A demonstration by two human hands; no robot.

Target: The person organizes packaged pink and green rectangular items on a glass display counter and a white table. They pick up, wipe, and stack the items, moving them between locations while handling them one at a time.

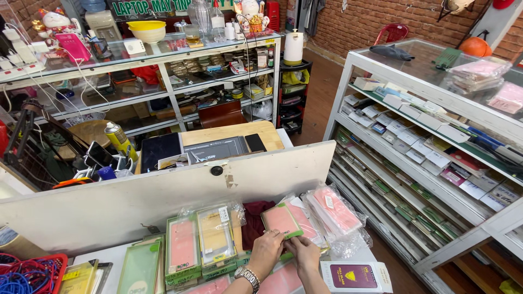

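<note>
— Head view took in the whole counter. What lay at the far left?

— A red basket [52, 265] of blue cables sat at the corner, with a green-edged case pack [140, 268] just beside it. Further along, two more packs stood propped against the white partition [163, 190]: a pink pack [182, 245] and a tan pack [216, 235], touching each other.

— And the hands?

— Both were low in the middle. The left hand [265, 251], a metal watch [248, 275] on its wrist, had its fingers curled onto the lower edge of a pink case [281, 220] with a green rim. The right hand [305, 252] was just beside it, touching it, fingertips pinched at the same case's bottom corner. So both were closed on that one case, which tilted up against a dark red cloth [254, 220] and the packs behind.

— What was to the right of them?

— A heap of pink cases in clear bags [333, 209] leaned just past the held one. Below, near the right hand, lay a white box with a purple panel [355, 276]. Well apart, at the far right, the glass cabinet [436, 136] held rows of small boxes on its shelves.
</note>
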